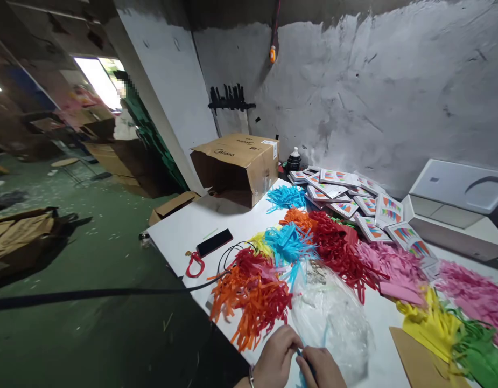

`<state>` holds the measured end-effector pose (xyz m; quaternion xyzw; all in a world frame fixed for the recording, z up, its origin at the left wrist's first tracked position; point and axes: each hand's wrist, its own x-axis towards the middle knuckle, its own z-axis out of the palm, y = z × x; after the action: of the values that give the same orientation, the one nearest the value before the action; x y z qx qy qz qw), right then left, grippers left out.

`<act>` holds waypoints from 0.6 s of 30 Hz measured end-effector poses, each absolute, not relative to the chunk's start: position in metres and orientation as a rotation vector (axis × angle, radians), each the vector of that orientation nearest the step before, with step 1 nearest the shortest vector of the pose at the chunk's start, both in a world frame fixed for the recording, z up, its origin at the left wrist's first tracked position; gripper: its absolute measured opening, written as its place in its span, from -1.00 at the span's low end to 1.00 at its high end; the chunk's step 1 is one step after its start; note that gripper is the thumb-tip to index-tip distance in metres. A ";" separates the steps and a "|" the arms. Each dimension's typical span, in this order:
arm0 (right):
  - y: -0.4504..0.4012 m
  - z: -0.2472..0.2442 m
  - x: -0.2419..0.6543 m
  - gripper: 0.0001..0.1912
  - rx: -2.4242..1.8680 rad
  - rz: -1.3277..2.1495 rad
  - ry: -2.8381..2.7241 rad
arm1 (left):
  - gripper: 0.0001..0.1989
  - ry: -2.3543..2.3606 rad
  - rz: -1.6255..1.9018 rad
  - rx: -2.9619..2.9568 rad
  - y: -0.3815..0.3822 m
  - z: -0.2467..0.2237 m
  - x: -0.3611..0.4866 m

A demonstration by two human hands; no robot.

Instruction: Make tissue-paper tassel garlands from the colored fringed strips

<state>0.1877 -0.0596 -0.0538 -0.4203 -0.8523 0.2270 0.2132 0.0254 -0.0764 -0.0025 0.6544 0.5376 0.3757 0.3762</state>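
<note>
- At the near edge of the white-topped table [168, 240], a narrow light-blue strip [299, 352] is showing between two hands, mostly hidden by fingers; its material is not certain.
- Left hand [276, 353]: a bare hand with a metal-looking band at the wrist; its fingers are curling in and pinching the strip.
- Right hand [322, 367]: its thumb and fingertips are closing on the same strip, just beside the left.
- Handling, as judged: good work is calling for one end held firm, light even tension, and fingertips close together so that the thin piece is neither creasing nor slipping.
- Crumpled clear plastic bag [333, 318]: lying just beyond the right hand.
- Orange-and-red pile of fringed strips [252, 293]: lying beyond the left hand; loose ends are spreading there and could tangle.
- Bright blue fringed bundle [288, 242]: lying farther back.
- Flat white boxes printed with coloured fringes [390, 209]: heaping near the wall; any small lettering is staying unreadable.
- Large brown cardboard carton [240, 153]: lying on its side, bearing the word "Midea"; its white sticker [269, 144] is carrying print too small to read.
</note>
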 end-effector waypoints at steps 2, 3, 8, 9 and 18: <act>-0.050 -0.047 0.171 -0.74 -1.125 0.595 -2.337 | -0.74 1.401 1.003 1.674 -0.065 -0.003 0.009; -0.045 -0.043 0.164 -0.79 -1.123 0.563 -2.292 | -0.74 1.434 1.041 1.671 -0.056 -0.003 -0.003; -0.035 -0.031 0.144 -0.60 -1.314 0.515 -2.064 | -0.76 1.792 1.209 1.715 0.013 -0.001 -0.086; -0.037 -0.029 0.143 -0.60 -1.348 0.555 -2.056 | -0.76 1.862 1.216 1.771 0.028 -0.002 -0.099; -0.075 -0.036 0.171 -0.77 -1.729 0.797 -1.900 | -0.72 1.276 0.937 2.229 0.036 -0.044 -0.009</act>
<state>0.1710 -0.0754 -0.0363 -0.6265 -0.6884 0.2888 0.2243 -0.0091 0.0365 -0.0437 0.7983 0.4572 0.3356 0.2025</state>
